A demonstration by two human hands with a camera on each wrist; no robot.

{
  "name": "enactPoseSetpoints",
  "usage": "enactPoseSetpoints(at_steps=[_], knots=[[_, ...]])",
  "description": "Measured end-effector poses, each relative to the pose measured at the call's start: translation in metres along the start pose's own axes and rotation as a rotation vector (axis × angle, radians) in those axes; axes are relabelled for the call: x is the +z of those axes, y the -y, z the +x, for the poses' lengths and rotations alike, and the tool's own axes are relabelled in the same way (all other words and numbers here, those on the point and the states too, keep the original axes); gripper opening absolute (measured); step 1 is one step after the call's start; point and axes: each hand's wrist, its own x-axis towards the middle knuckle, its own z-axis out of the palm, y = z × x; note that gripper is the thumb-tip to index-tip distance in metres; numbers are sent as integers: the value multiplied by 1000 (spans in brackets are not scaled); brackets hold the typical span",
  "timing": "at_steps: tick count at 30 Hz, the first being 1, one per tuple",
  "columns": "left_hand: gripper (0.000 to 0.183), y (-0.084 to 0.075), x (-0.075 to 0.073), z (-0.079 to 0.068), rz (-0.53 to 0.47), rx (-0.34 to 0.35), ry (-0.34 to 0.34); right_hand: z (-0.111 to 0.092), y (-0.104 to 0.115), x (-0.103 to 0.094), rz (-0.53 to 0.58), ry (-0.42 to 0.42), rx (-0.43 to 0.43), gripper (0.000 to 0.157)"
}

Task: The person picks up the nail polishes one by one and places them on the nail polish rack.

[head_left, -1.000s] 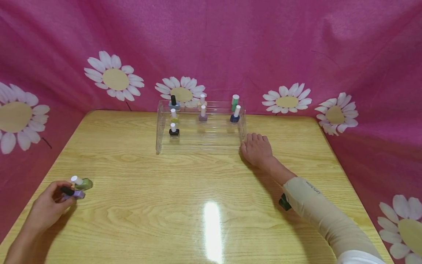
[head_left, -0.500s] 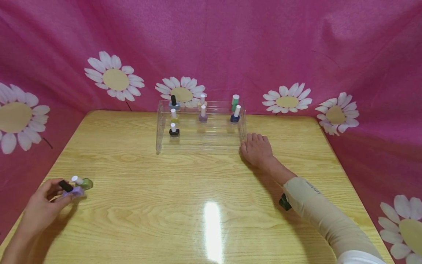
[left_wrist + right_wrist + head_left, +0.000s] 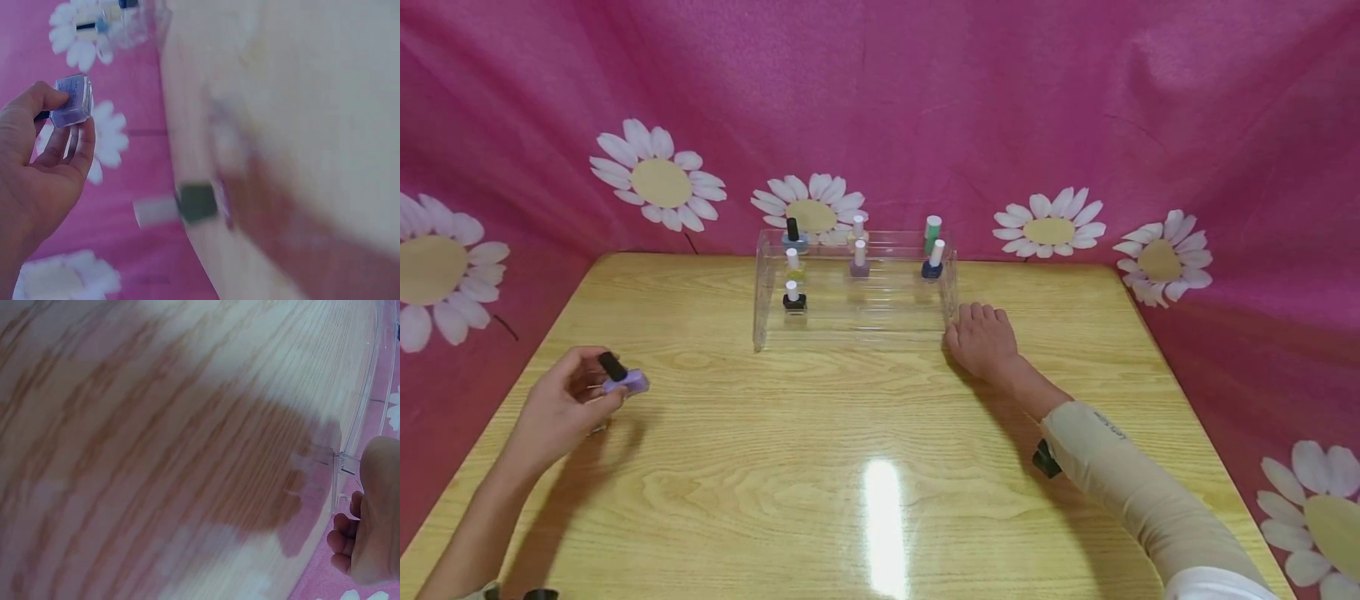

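Observation:
My left hand (image 3: 561, 404) pinches a lilac nail polish bottle (image 3: 627, 382) with a black cap, raised above the left of the table; in the left wrist view the bottle (image 3: 74, 100) sits between thumb and fingers. Beneath that hand, mostly hidden in the head view, is a green nail polish bottle (image 3: 197, 202) with a white cap. My right hand (image 3: 985, 340) is at the front right corner of a clear tiered display rack (image 3: 857, 335). In the right wrist view its fingers (image 3: 340, 542) are curled, with the rack's edge (image 3: 337, 481) reaching between thumb and fingers.
Several nail polish bottles stand on the rack, among them a black one (image 3: 794, 302), a dark blue one (image 3: 932, 268) and a green one (image 3: 932, 236). A pink daisy-print cloth (image 3: 880, 108) hangs behind the wooden table (image 3: 775, 467).
My left hand has lifted the lilac nail polish bottle and carried it forward and to the right, over the green bottle. My right hand stays at the rack's corner.

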Motion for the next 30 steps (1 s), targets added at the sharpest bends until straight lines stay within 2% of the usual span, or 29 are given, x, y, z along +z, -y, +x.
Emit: enactPoseSetpoints(at_steps=[7, 12, 18, 24, 30], knots=[[43, -23, 33, 43, -1, 54, 84, -1, 0, 1, -11, -8, -10, 33], [44, -37, 64, 73, -6, 90, 138, -1, -1, 2, -7, -8, -13, 33], [42, -52, 101, 105, -22, 97, 230, -1, -1, 2, 0, 0, -3, 33], [39, -62, 137, 131, -77, 146, 307, -1, 0, 0, 5, 19, 7, 33], [39, -67, 168, 150, -100, 173, 355, -1, 1, -2, 6, 27, 11, 33]])
